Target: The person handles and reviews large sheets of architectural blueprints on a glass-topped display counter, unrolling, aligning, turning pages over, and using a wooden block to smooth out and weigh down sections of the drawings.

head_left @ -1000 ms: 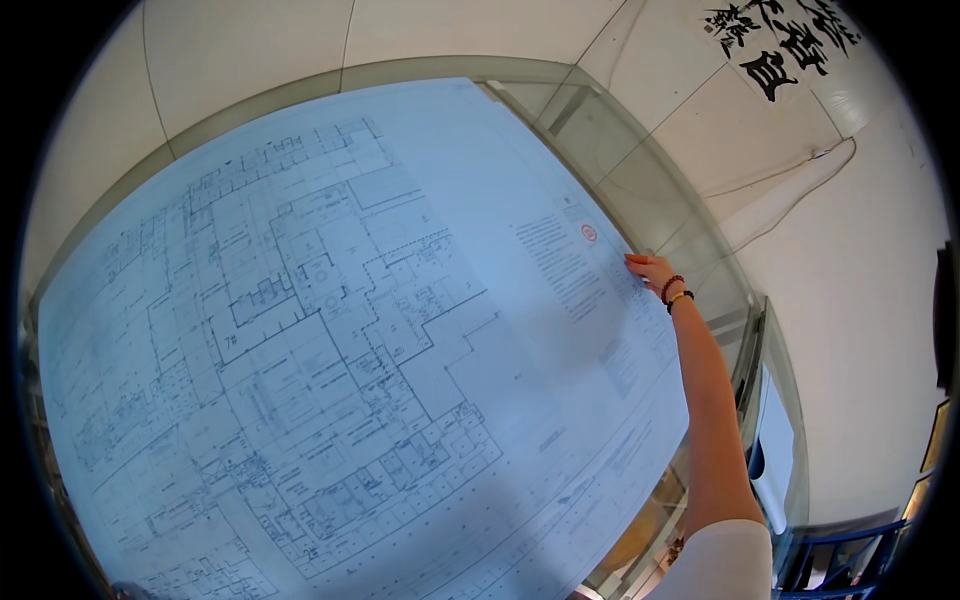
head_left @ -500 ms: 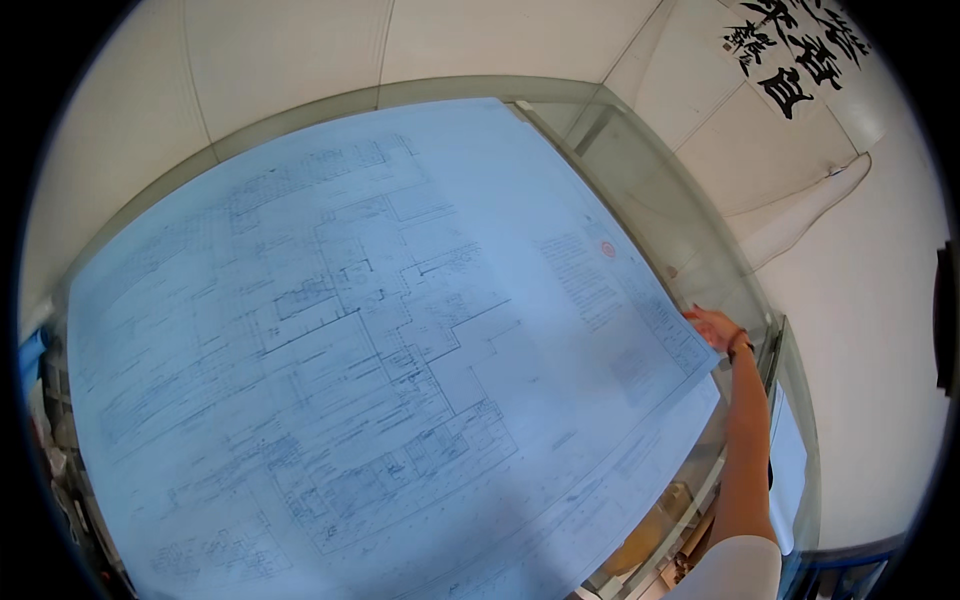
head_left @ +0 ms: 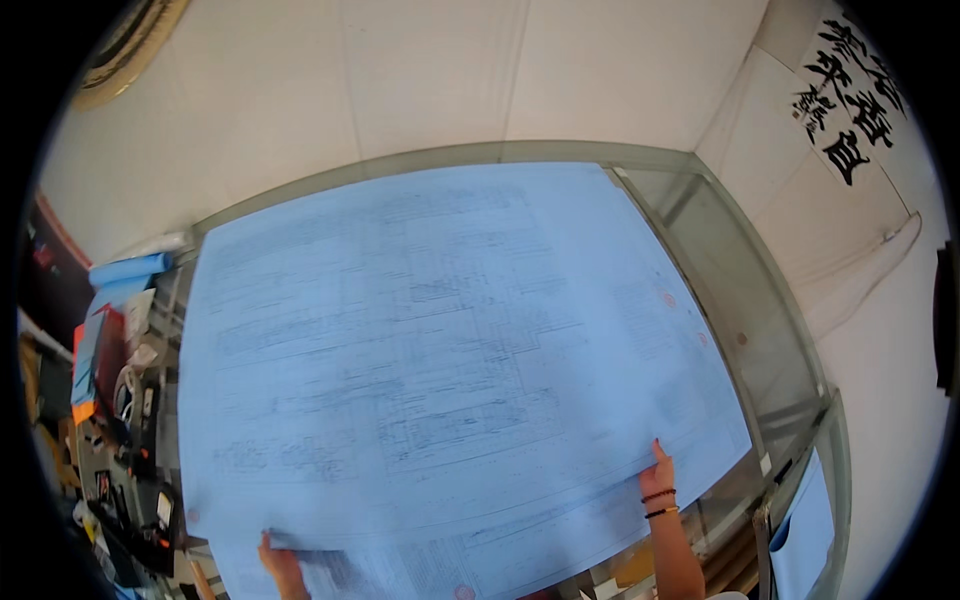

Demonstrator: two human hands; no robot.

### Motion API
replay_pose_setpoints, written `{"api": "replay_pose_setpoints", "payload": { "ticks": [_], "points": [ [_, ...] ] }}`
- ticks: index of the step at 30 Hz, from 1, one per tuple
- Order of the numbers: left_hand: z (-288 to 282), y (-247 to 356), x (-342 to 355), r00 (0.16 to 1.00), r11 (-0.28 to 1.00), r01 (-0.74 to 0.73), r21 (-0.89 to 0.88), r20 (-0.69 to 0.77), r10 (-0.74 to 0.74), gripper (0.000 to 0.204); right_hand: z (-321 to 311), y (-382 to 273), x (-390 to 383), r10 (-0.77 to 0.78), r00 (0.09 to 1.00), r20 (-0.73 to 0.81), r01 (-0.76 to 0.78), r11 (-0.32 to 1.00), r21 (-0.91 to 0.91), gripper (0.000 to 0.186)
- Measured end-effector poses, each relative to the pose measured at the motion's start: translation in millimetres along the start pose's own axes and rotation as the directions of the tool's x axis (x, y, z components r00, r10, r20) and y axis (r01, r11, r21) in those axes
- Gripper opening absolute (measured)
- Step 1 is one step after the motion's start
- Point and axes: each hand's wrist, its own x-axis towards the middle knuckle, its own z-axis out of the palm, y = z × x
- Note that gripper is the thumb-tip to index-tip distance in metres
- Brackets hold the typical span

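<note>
A large blue-tinted construction drawing sheet (head_left: 570, 380), covered in fine dark plan lines, lies spread across a glass table. Its near edge is lifted, and another printed sheet (head_left: 510, 560) shows below it. At the near left, my left hand (head_left: 283, 568) pinches that raised edge. My right hand (head_left: 658, 475), with dark bead bracelets at the wrist, grips the same edge further right, one digit on top and the others mostly hidden. Small red round stamps mark the right side of the upper drawing.
The glass tabletop (head_left: 735, 270) shows beyond the drawings' right side. Blue rolled paper (head_left: 130, 268), folders, cables and small tools crowd the left. A pale wall runs behind; a calligraphy sheet (head_left: 850, 100) hangs at the upper right. More blue paper (head_left: 803, 530) lies at the lower right.
My right hand has moved from the sheet's right corner to its near edge. My left hand has come into view, holding that edge. The view has shifted, showing more of the left side.
</note>
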Motion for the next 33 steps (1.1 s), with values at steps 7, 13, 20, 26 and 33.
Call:
{"api": "replay_pose_setpoints", "payload": {
  "ticks": [7,13,20,26,33],
  "points": [
    [71,-10,73,0.978,0.978,-0.207,-0.009,0.015,0.207,0.018,100,29,93,-0.010,0.994,-0.109,-0.014,0.975,-0.222,0.035],
    [130,-25,26,0.907,0.965,-0.263,-0.018,-0.346,0.241,0.031,113,38,116,-0.195,0.943,-0.270,0.144,0.969,-0.199,0.033],
    [141,-11,31,0.998,0.974,-0.067,-0.214,-0.030,0.062,0.038,86,19,132,0.013,1.000,-0.002,-0.013,0.995,-0.102,0.034],
    [138,-41,25,0.931,0.936,-0.315,-0.154,-0.242,0.274,0.039,91,27,122,-0.271,0.956,-0.117,0.244,0.949,-0.199,0.030],
    [121,-38,53,0.935,0.956,-0.292,-0.030,-0.219,0.279,0.037,99,29,140,-0.031,0.998,-0.060,0.015,0.967,-0.255,0.024]
  ]
}}
